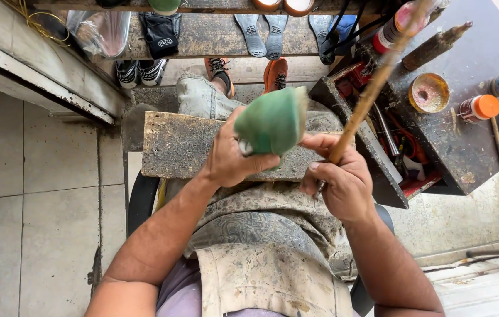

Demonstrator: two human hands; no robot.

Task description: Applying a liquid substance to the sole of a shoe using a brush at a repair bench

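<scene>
head view: left hand (232, 157) clamps rounded green shoe (273, 122); right hand (343, 179) clamps wooden stick (372, 88).

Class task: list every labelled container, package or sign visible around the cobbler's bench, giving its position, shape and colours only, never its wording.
Orange-capped bottle: right on the dark bench, lying down, cylindrical, red-brown label.
Red-and-white tube: top right, slanted, cylindrical.
Open tin: beside the bottle, round, yellowish rim, pinkish inside.
Black shoe with white logo patch: top shelf, left.
No signs or screens.

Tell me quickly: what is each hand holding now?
Left hand: closed on the green shoe.
Right hand: closed on the wooden stick.
</scene>
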